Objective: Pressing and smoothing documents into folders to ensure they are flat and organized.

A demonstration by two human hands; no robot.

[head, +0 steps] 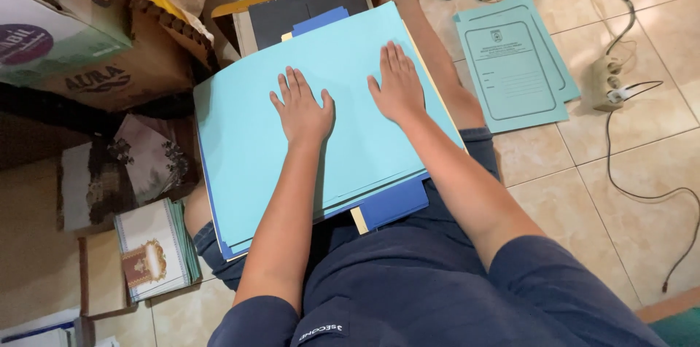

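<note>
A stack of light blue paper folders (240, 143) lies across my lap, with darker blue and yellow sheets showing at its lower edge (394, 205). My left hand (301, 108) rests flat on the top folder, fingers spread, near its middle. Beside it, my right hand (398, 84) lies flat on the same folder, palm down. Neither hand grips anything.
Two printed teal folders (514, 63) lie on the tiled floor at right, near a power strip (607, 83) with trailing cables. A cardboard box (87, 41) stands at upper left. A pile of decorated cards (154, 248) sits at lower left. A dark board (292, 12) lies beyond the stack.
</note>
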